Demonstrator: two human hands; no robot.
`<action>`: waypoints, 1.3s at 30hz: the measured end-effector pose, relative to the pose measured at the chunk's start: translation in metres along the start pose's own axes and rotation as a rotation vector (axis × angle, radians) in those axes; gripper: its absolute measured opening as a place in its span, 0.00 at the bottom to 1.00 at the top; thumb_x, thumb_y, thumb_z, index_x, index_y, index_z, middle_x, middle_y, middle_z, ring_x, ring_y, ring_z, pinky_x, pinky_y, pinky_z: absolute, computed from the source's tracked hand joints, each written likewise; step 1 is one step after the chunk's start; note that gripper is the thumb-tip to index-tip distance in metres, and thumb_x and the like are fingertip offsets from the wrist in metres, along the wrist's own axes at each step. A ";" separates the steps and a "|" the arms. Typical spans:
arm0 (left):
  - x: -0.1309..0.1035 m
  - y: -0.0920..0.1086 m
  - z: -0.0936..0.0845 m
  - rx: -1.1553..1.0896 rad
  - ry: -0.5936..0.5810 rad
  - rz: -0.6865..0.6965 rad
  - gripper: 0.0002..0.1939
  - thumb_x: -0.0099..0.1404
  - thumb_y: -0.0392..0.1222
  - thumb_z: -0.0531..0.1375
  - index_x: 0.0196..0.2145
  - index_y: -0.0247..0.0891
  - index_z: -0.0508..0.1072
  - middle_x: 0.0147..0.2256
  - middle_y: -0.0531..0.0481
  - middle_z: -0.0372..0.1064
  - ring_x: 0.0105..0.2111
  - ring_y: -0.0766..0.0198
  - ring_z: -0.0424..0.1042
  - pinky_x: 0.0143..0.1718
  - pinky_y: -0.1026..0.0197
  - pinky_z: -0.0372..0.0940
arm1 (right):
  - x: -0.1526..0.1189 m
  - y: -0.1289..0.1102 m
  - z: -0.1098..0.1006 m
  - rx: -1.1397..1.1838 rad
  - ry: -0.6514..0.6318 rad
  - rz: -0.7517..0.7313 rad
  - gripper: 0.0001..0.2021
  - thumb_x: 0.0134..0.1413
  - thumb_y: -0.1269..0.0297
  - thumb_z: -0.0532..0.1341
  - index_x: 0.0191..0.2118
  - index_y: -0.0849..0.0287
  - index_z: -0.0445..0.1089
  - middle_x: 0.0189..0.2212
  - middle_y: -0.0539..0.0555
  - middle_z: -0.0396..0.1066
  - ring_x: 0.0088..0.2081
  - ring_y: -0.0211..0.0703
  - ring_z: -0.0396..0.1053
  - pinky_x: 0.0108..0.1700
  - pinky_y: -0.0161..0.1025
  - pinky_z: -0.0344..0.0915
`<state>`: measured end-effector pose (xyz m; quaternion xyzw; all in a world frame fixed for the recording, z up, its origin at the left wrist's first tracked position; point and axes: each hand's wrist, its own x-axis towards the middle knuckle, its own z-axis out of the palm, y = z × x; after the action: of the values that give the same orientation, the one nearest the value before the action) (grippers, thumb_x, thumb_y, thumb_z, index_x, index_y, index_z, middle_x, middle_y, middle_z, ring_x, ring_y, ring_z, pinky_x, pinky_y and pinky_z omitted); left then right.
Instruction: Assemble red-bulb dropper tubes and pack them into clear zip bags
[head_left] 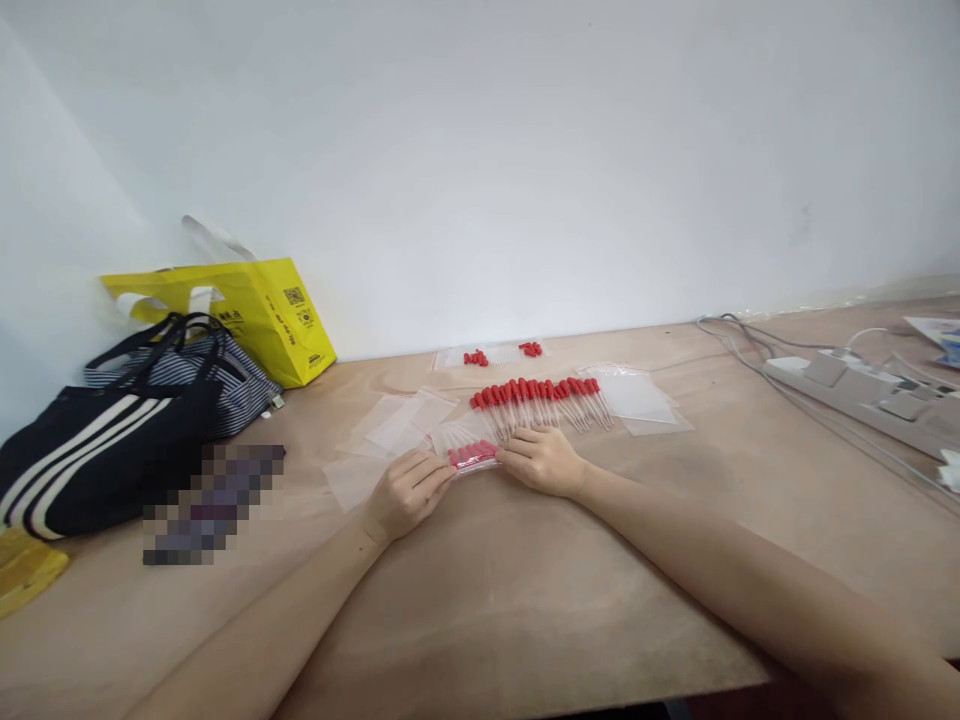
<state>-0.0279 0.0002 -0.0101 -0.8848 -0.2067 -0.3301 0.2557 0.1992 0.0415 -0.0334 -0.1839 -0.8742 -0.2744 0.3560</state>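
A clear plastic zip bag (474, 466) lies on the table between my hands, with several red-topped droppers (469, 452) inside, their red ends toward me. My left hand (411, 490) pinches the bag's near left corner. At the near right corner my right hand (546, 460) grips the same bag, fingers curled. Just beyond is a row of glass droppers with red rubber bulbs (536, 390), bulbs pointing to the wall. Flat clear bags (409, 420) lie left of the row, and another clear bag (641, 400) to its right.
Farther back, small piles of red bulbs (475, 358) rest by clear tubes. On the left stand a yellow bag (292, 320), a striped bag (244, 375) and a black bag (97, 460), beside a pixelated patch. A white power strip (862, 400) with cables occupies the right side.
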 end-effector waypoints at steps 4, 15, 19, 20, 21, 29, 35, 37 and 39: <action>0.001 0.001 0.001 -0.008 0.009 -0.006 0.05 0.58 0.30 0.55 0.32 0.35 0.68 0.27 0.48 0.71 0.28 0.65 0.69 0.30 0.61 0.65 | 0.002 0.000 -0.002 -0.002 0.002 -0.014 0.12 0.54 0.72 0.51 0.22 0.61 0.65 0.19 0.49 0.63 0.25 0.34 0.55 0.25 0.35 0.42; 0.004 0.003 0.006 0.008 -0.057 -0.028 0.06 0.60 0.31 0.52 0.32 0.35 0.68 0.25 0.49 0.69 0.26 0.66 0.68 0.29 0.62 0.64 | 0.021 -0.018 0.014 0.004 0.053 -0.087 0.09 0.55 0.71 0.52 0.28 0.61 0.66 0.22 0.50 0.66 0.28 0.36 0.56 0.25 0.36 0.42; 0.005 0.003 0.006 0.025 -0.077 -0.012 0.08 0.61 0.30 0.50 0.32 0.35 0.68 0.26 0.48 0.69 0.27 0.65 0.68 0.29 0.62 0.65 | 0.025 -0.019 0.014 -0.019 0.069 -0.177 0.11 0.56 0.72 0.51 0.25 0.61 0.65 0.22 0.50 0.64 0.27 0.35 0.56 0.26 0.36 0.43; 0.005 0.003 0.006 0.027 -0.075 -0.003 0.08 0.60 0.30 0.50 0.32 0.35 0.68 0.26 0.48 0.70 0.27 0.65 0.68 0.29 0.62 0.65 | 0.025 -0.018 0.014 -0.019 0.065 -0.196 0.11 0.56 0.73 0.50 0.25 0.61 0.64 0.21 0.50 0.64 0.27 0.35 0.56 0.26 0.36 0.43; 0.005 0.003 0.006 0.027 -0.070 0.006 0.08 0.60 0.30 0.51 0.31 0.35 0.68 0.26 0.48 0.70 0.27 0.65 0.68 0.29 0.61 0.65 | 0.025 -0.018 0.014 -0.018 0.055 -0.212 0.12 0.56 0.73 0.50 0.24 0.61 0.64 0.21 0.50 0.64 0.27 0.35 0.56 0.26 0.36 0.43; -0.003 0.000 -0.002 -0.005 -0.038 -0.007 0.07 0.59 0.30 0.52 0.32 0.36 0.68 0.26 0.48 0.69 0.27 0.65 0.68 0.29 0.61 0.65 | 0.011 0.001 0.005 -0.041 -0.009 -0.249 0.14 0.58 0.73 0.47 0.25 0.62 0.65 0.22 0.51 0.64 0.27 0.35 0.56 0.28 0.37 0.47; -0.004 -0.001 -0.006 -0.031 -0.052 0.003 0.05 0.58 0.29 0.54 0.31 0.35 0.68 0.25 0.48 0.69 0.26 0.65 0.67 0.28 0.61 0.64 | -0.001 0.014 0.004 -0.041 -0.043 -0.219 0.14 0.58 0.73 0.46 0.27 0.63 0.66 0.21 0.51 0.63 0.26 0.35 0.55 0.28 0.36 0.47; -0.007 -0.003 -0.008 -0.030 -0.053 -0.018 0.05 0.58 0.30 0.54 0.31 0.35 0.68 0.25 0.48 0.70 0.26 0.65 0.68 0.28 0.62 0.64 | -0.008 0.020 0.002 -0.038 -0.052 -0.160 0.16 0.57 0.73 0.45 0.23 0.63 0.64 0.20 0.51 0.62 0.25 0.35 0.55 0.27 0.35 0.46; -0.011 -0.005 -0.010 -0.020 -0.054 -0.071 0.06 0.59 0.30 0.53 0.31 0.36 0.68 0.26 0.49 0.70 0.26 0.65 0.69 0.27 0.64 0.65 | -0.017 0.026 -0.003 -0.037 -0.063 -0.063 0.17 0.57 0.72 0.46 0.20 0.62 0.63 0.18 0.51 0.61 0.24 0.34 0.55 0.26 0.35 0.46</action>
<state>-0.0430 -0.0042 -0.0094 -0.8880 -0.2415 -0.3170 0.2295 0.2260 0.0583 -0.0352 -0.1714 -0.8851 -0.2954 0.3161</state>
